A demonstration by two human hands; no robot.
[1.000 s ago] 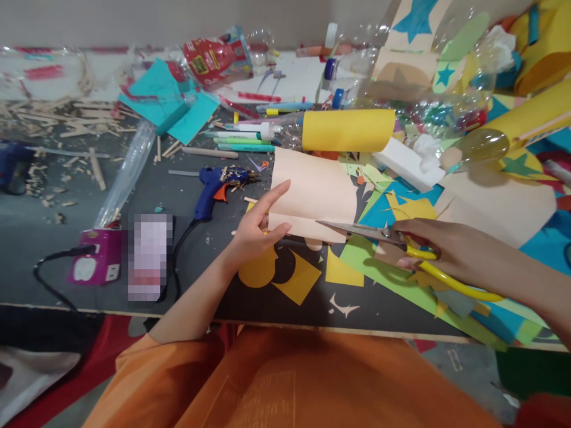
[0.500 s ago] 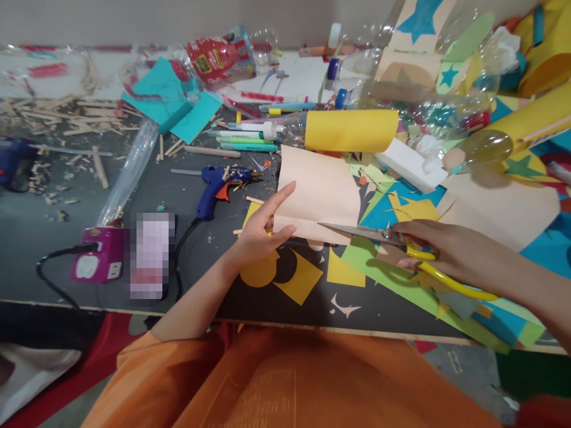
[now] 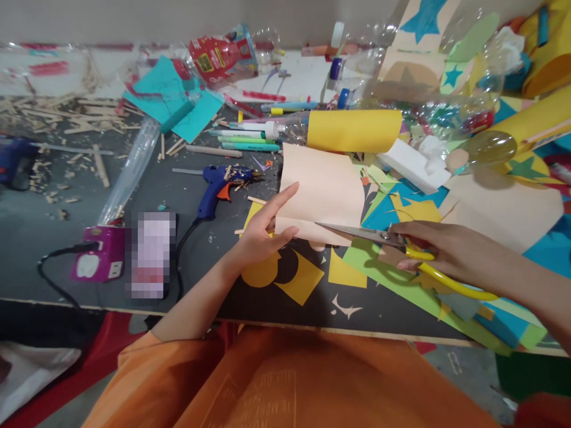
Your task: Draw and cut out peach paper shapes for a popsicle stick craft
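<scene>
My left hand (image 3: 263,235) grips the left edge of a pale peach sheet of paper (image 3: 321,184), with thumb and index finger lying over it. In my right hand (image 3: 428,241) is a pair of scissors (image 3: 375,233) with yellow handles. The scissor blades lie across the lower part of the paper, pointing left, and a cut runs in from the right side there. Yellow paper scraps (image 3: 303,276) lie on the table below the sheet. To the left of the sheet rests a blue glue gun (image 3: 218,187) with an orange trigger.
A bottle wrapped in yellow paper (image 3: 354,131) lies behind the sheet, beside several markers (image 3: 247,139). Coloured paper offcuts (image 3: 410,285) cover the right side. A phone (image 3: 151,255) and a purple power box (image 3: 100,255) with a cable sit at left. Wooden sticks (image 3: 80,116) are scattered far left.
The scissors have shifted very slightly left along the paper. The rest of the scene moves a little with the camera, and both hands keep their hold.
</scene>
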